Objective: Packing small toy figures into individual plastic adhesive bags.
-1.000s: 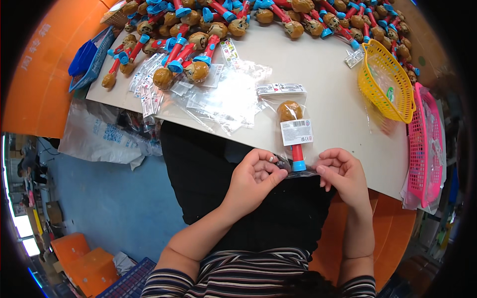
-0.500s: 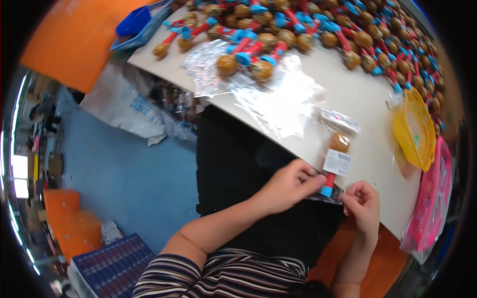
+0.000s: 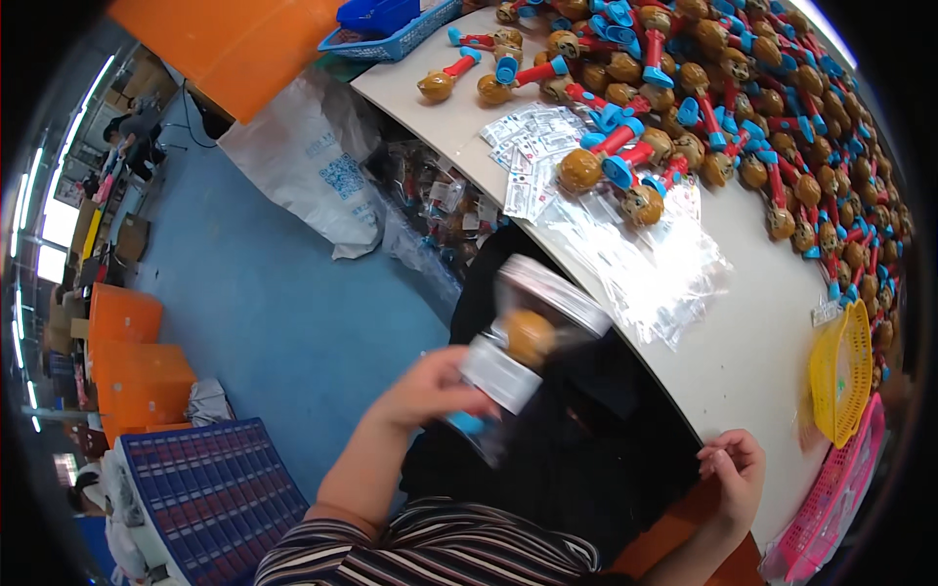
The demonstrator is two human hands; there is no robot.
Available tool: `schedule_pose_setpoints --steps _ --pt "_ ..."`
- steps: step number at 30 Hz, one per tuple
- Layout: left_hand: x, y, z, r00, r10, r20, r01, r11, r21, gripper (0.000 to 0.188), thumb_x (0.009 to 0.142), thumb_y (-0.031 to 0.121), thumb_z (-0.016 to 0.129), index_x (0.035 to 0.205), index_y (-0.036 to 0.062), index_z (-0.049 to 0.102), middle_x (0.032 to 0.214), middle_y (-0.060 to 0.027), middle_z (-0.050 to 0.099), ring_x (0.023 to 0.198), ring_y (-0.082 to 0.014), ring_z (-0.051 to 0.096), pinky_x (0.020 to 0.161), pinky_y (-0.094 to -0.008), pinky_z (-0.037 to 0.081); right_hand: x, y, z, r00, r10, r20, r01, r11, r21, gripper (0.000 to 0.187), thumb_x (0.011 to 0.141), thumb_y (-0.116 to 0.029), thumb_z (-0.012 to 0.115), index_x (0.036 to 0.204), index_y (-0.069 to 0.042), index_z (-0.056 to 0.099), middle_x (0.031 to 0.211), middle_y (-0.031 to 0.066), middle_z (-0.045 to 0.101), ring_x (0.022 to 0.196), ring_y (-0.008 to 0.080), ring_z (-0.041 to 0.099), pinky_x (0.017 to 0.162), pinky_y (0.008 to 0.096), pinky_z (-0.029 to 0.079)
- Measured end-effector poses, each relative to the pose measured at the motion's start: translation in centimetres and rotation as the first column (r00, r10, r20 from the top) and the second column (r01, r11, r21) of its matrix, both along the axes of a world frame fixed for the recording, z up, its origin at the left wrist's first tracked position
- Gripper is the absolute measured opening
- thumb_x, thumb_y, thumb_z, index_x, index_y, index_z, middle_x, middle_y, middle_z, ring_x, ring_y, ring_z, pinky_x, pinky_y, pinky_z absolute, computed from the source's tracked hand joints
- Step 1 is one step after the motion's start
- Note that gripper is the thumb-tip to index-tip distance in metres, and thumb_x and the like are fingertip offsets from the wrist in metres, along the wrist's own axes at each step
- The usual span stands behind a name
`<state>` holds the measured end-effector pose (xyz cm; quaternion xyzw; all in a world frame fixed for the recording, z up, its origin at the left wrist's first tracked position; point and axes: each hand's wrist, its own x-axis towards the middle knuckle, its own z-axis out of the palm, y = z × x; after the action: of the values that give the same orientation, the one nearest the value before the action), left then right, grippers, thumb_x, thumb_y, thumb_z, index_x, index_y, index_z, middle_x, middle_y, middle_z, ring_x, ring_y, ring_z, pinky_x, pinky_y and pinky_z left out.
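My left hand (image 3: 435, 391) is closed round a bagged brown-headed toy (image 3: 529, 337), lifted over my lap, left of the table edge. Motion smears the toy. A white label (image 3: 500, 374) covers its middle, and a light blue end shows below my fingers. At the near table edge my right hand (image 3: 735, 469) rests with its fingers loosely curled in and nothing visible in them. Clear plastic bags (image 3: 640, 283) lie spread on the table, with printed cards (image 3: 532, 186) beside them. Several loose toys with round brown heads, red handles and blue ends (image 3: 625, 176) lie on the bags.
A large heap of the same toys (image 3: 782, 146) covers the far right of the white table (image 3: 743, 361). Yellow (image 3: 840, 376) and pink (image 3: 831, 488) baskets stand at its right edge. Below left, an open sack (image 3: 430, 210) holds bagged toys; a blue crate (image 3: 220, 488) stands lower left.
My left hand has carried the bagged toy left, off the table edge and over my lap. My right hand has let go of the bag. The view has turned left.
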<state>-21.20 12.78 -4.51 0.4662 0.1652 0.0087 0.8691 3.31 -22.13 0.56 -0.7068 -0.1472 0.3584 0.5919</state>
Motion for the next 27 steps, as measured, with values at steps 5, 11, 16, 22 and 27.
schedule_pose_setpoints --steps 5,11,16,22,27 --pt "-3.2 6.3 -4.5 0.901 0.433 -0.014 -0.428 0.896 0.115 0.036 0.088 0.016 0.065 0.119 -0.0001 0.055 0.102 -0.0094 0.066 0.089 -0.0153 0.064 0.081 -0.0287 0.051 1.2 0.7 -1.8 0.994 -0.113 -0.001 0.113 0.994 0.008 0.009 0.090 -0.008 0.059 0.094 0.000 0.056 0.080 0.0128 0.065 0.051 0.0115 0.056 0.039 0.0178 0.042" --pt "0.8 11.4 -8.7 0.847 0.529 -0.056 -0.509 0.836 0.204 0.035 0.089 0.015 0.063 0.120 0.0002 0.056 0.106 -0.0081 0.064 0.092 -0.0151 0.063 0.085 -0.0293 0.049 1.2 0.5 -2.0 0.980 -0.197 0.027 0.198 0.980 -0.026 0.010 0.093 -0.009 0.056 0.095 0.000 0.054 0.080 0.0125 0.064 0.049 0.0103 0.055 0.038 0.0173 0.040" --pt "11.8 17.8 -11.8 0.774 0.633 -0.003 -0.625 0.766 0.147 0.027 0.091 0.024 0.062 0.110 0.0052 0.060 0.090 -0.0032 0.064 0.071 -0.0084 0.055 0.059 -0.0207 0.040 0.9 2.0 -1.1 0.970 -0.242 0.036 0.244 0.967 -0.073 0.010 0.093 -0.009 0.056 0.092 0.000 0.055 0.078 0.0125 0.064 0.048 0.0104 0.055 0.038 0.0175 0.040" --pt "14.4 19.0 -11.9 0.423 0.899 -0.113 -0.899 0.432 0.075 0.035 0.095 0.038 0.056 0.108 0.0055 0.056 0.083 -0.0036 0.057 0.059 -0.0073 0.044 0.044 -0.0231 0.034 0.3 2.5 -1.3 0.959 -0.282 0.031 0.283 0.958 -0.043 0.009 0.092 -0.008 0.057 0.091 0.001 0.056 0.078 0.0127 0.065 0.050 0.0107 0.056 0.041 0.0180 0.041" --pt "9.3 6.0 -5.6 0.680 0.724 0.113 -0.626 0.654 -0.426 0.049 0.098 0.048 0.042 0.114 0.0023 0.051 0.101 -0.0130 0.056 0.064 -0.0122 0.043 0.049 -0.0222 0.032 -1.6 4.6 -0.7 0.925 -0.364 0.108 0.364 0.931 0.021 0.004 0.090 -0.002 0.059 0.091 0.001 0.058 0.079 0.0103 0.065 0.060 0.0099 0.058 0.053 0.0197 0.046"
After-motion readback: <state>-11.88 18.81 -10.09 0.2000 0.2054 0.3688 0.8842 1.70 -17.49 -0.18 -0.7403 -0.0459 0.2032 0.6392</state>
